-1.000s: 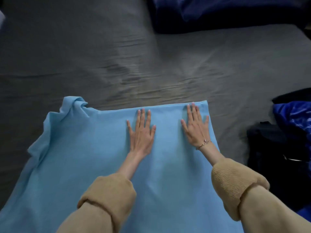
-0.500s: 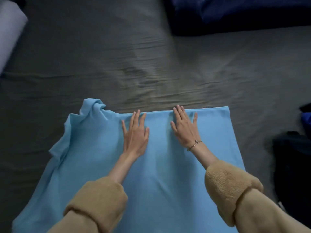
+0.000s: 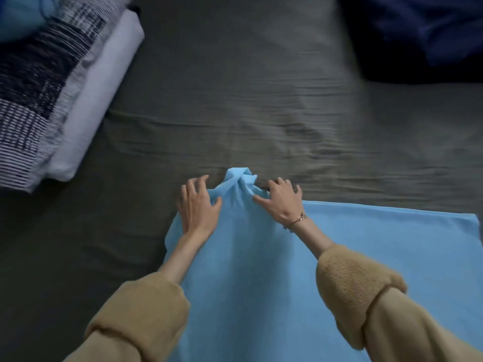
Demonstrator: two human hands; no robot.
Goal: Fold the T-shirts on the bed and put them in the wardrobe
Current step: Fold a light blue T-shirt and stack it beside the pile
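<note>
The light blue T-shirt (image 3: 261, 270) lies spread on the dark grey bed sheet (image 3: 248, 100), occupying the lower centre and lower right of the frame. Its far left corner is bunched into a raised twist (image 3: 240, 178) just above frame centre.

The left hand (image 3: 200, 205) rests on the shirt immediately left of the twist, fingers curved over the cloth edge; whether they pinch the fabric cannot be determined. The right hand (image 3: 281, 202) (a thin bracelet (image 3: 299, 220) on its wrist) sits immediately right of the twist, fingers bent and gathering the bunched cloth.

Both forearms wear rolled tan sleeves (image 3: 358, 291).

A stack of folded garments (image 3: 65, 100) occupies the upper left of the frame, well apart from the shirt. A dark blue fabric mass (image 3: 418, 35) fills the upper right.
</note>
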